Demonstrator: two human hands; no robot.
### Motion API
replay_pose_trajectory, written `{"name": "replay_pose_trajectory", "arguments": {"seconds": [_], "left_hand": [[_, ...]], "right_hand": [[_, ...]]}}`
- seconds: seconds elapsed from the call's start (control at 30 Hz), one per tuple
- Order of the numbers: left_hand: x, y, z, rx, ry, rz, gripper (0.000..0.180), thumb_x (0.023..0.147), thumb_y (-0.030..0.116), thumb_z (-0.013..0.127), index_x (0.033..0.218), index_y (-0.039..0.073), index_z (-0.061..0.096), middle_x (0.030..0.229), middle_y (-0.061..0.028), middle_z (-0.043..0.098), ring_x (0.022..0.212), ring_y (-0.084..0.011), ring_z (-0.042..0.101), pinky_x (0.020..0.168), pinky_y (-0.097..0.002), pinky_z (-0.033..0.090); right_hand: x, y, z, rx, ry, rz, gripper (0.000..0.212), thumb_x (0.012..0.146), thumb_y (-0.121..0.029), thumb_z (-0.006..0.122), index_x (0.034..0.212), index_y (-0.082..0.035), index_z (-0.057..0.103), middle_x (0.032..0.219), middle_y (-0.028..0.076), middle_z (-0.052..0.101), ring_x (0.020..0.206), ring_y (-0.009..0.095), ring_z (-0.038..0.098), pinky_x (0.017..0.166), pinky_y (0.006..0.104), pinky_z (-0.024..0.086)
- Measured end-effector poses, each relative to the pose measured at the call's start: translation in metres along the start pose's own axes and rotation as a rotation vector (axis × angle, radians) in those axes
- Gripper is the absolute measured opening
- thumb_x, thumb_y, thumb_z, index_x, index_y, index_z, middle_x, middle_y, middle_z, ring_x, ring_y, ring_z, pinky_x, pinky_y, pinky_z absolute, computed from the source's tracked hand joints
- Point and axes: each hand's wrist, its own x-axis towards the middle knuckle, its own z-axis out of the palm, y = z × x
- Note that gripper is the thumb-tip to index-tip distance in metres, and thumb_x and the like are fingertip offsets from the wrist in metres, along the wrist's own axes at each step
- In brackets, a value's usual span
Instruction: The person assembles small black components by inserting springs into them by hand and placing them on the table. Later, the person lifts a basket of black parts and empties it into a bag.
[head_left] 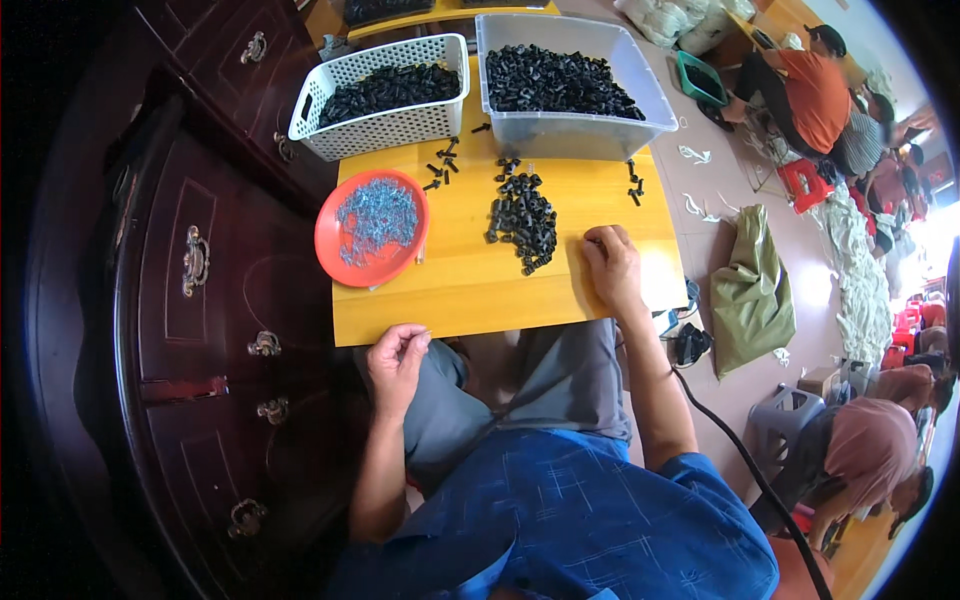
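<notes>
My left hand (397, 368) is at the front left edge of the yellow table (460, 305), over my lap. Its thumb and fingers are pressed together; anything between them is too small to make out. My right hand (615, 272) rests on the table's right side with its fingers curled in, hiding what they may hold. Between the hands, farther back, lies a pile of small black plastic parts (524, 222). A red-orange plate (328, 245) of small silvery metal pieces (378, 218) stands on the left, beyond my left hand.
At the table's back stand a white perforated basket (395, 128) and a clear plastic bin (580, 138), both filled with black parts. Loose black pieces (443, 165) lie near them. A dark wooden cabinet (200, 330) borders the left; a green sack (752, 300) and several people are right.
</notes>
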Motion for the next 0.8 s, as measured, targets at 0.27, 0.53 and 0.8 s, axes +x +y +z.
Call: {"name": "replay_pose_trajectory", "arguments": {"seconds": [0.27, 0.53, 0.8], "left_hand": [[0.008, 0.006, 0.064, -0.079, -0.104, 0.026, 0.006, 0.092, 0.0, 0.066, 0.098, 0.0, 0.067, 0.082, 0.0024, 0.064, 0.072, -0.0041, 0.057, 0.067, -0.0205, 0.048], [0.029, 0.023, 0.139, -0.054, -0.198, 0.021, 0.009, 0.091, 0.001, 0.066, 0.099, 0.0, 0.07, 0.083, 0.0004, 0.068, 0.073, -0.005, 0.062, 0.068, -0.0226, 0.051], [0.048, 0.034, 0.187, -0.1, -0.256, 0.026, 0.009, 0.095, 0.002, 0.064, 0.103, 0.0, 0.067, 0.083, 0.0043, 0.063, 0.073, -0.0019, 0.056, 0.067, -0.0183, 0.047]], "right_hand": [[-0.038, -0.005, 0.006, 0.584, -0.097, 0.279, 0.01, 0.099, -0.011, 0.058, 0.106, -0.003, 0.058, 0.073, 0.007, 0.062, 0.064, 0.018, 0.061, 0.063, 0.029, 0.05], [-0.037, -0.002, -0.004, 0.612, -0.195, 0.15, 0.011, 0.102, -0.011, 0.054, 0.11, -0.004, 0.059, 0.076, 0.006, 0.061, 0.068, 0.015, 0.059, 0.066, 0.0283, 0.049], [-0.038, 0.02, 0.002, 1.076, -0.319, 0.231, 0.013, 0.1, -0.008, 0.061, 0.109, 0.001, 0.059, 0.093, 0.003, 0.067, 0.087, 0.007, 0.062, 0.081, 0.0236, 0.05]]}}
